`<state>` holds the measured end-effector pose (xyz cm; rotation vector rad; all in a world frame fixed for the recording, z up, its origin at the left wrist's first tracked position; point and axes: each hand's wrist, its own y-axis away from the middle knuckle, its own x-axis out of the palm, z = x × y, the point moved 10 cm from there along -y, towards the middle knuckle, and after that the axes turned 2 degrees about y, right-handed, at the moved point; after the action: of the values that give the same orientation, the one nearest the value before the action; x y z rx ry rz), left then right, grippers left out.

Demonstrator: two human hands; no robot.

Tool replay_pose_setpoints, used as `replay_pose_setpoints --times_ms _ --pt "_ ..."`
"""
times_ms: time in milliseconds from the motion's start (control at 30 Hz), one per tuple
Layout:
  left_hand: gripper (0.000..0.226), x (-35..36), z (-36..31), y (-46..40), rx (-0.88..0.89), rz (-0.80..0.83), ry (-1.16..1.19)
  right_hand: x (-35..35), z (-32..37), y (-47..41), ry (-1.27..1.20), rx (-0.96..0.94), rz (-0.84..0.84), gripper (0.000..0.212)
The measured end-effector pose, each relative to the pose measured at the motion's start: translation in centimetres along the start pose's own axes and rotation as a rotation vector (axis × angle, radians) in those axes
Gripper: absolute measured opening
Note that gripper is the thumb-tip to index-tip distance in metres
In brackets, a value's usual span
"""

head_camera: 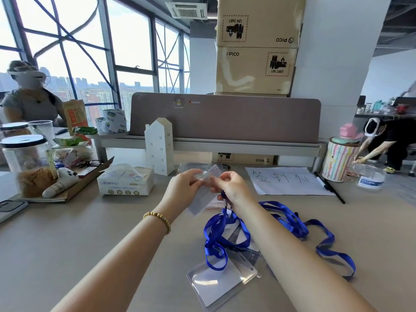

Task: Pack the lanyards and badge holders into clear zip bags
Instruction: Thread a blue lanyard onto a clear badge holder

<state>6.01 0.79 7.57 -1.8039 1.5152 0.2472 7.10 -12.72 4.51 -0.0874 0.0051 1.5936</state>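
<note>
Both hands are raised over the middle of the surface [67, 233], fingers pinched together on a clear badge holder [203, 199]: the left hand [182, 188] grips its upper edge, and the right hand [231, 188] closes on the top where a blue lanyard [216, 233] meets it. The exact clip or joint is hidden behind the right fingers. The holder is a flat, glossy, see-through rectangle, tilted, with its lower corner hanging free above the surface. The lanyard is a thin satin ribbon that drops from the right hand into a loose tangle near the front edge. More blue ribbon [315, 235] loops away toward the right edge, partly hidden by the right forearm. Under the tangle lie further clear holders [213, 282], stacked and overlapping, so their number is hard to make out. Behind the hands, something thin and transparent [193, 167] lies flat; whether it is a zip bag cannot be told.
</note>
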Motion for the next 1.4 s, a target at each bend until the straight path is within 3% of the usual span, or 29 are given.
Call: replay_pose_setpoints --times_ms 133,233,333,533,667,767,900,1067,1167,1267,1400 --pt "0.031 0.3 0.5 0.0 -0.064 0.016 0.084 -0.4 0.3 0.0 0.176 -0.003 -0.039 0.023" --pt "0.027 -0.5 1.4 -0.1 -0.181 -0.044 0.281 -0.7 0.4 -0.2 0.247 -0.043 -0.053 0.024" --pt "0.019 0.0 1.8 0.0 -0.229 0.019 0.413 -0.9 0.6 -0.5 0.298 -0.1 -0.064 0.023" --pt "0.036 0.8 1.0 0.4 -0.206 0.065 0.405 -0.5 1.2 -0.4 0.461 -0.208 -0.055 0.021" --pt "0.054 0.5 1.2 0.3 -0.203 0.056 0.459 0.3 1.5 -0.2 0.472 -0.206 0.062 0.019" --pt "0.041 0.3 0.9 0.4 -0.169 0.068 0.442 0.5 1.9 0.4 0.455 -0.163 0.142 0.011" --pt "0.027 0.0 1.0 0.3 -0.172 -0.007 0.425 0.4 2.2 0.6 0.503 -0.154 0.168 0.015" --pt "0.026 -1.0 2.3 -0.3 -0.272 -0.111 0.392 0.0 1.0 0.7 0.503 -0.093 0.201 0.01" --pt "0.023 -1.6 3.7 -0.7 -0.351 -0.142 0.441 -0.4 -0.5 0.7 0.494 -0.048 0.293 0.019" --pt "0.016 -1.6 3.8 -0.7 -0.38 -0.139 0.468 -0.1 -1.8 0.7 0.382 0.0 0.389 0.024" --pt "0.014 -1.2 3.7 -0.7 -0.4 -0.077 0.526 -0.2 -2.3 0.7 0.45 0.04 0.456 0.025"
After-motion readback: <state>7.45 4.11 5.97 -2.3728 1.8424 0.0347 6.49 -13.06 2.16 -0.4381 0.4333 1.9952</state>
